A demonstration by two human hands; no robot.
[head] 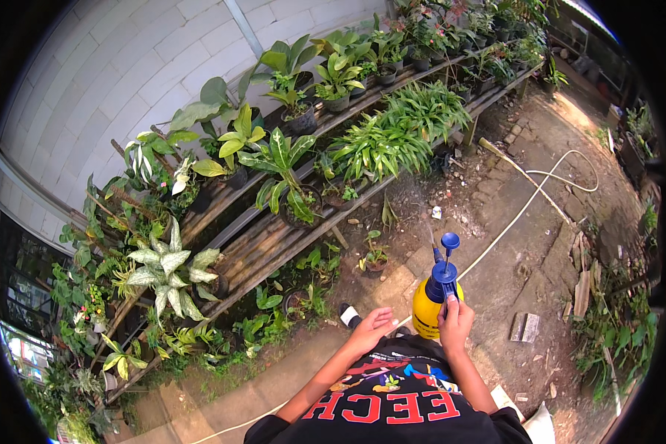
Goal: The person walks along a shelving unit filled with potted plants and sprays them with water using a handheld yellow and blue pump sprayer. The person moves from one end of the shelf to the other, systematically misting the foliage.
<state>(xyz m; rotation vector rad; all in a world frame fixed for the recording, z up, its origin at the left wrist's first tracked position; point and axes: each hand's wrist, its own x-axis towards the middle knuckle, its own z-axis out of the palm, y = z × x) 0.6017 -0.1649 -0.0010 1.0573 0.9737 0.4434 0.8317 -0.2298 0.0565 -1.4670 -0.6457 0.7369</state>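
Note:
My right hand (pixel 456 322) grips the handle of a yellow pump sprayer (pixel 426 311) with a blue top, its thumb on the trigger. The blue pump knob (pixel 450 240) stands raised on its rod. From the nozzle (pixel 435 250) a fine mist spreads away from me, towards the leafy green potted plants (pixel 383 144) on the bench. My left hand (pixel 374 327) is beside the sprayer, apart from it, fingers loosely spread and holding nothing. A small potted plant (pixel 374 258) stands on the ground beyond my left hand.
A tiered wooden bench (pixel 244 252) with many potted plants runs along a grey block wall (pixel 144 61). A pale hose (pixel 510 238) loops across the dirt path, near a wooden pole (pixel 524 175). A block (pixel 525 327) lies at right, by wood scraps (pixel 581 288).

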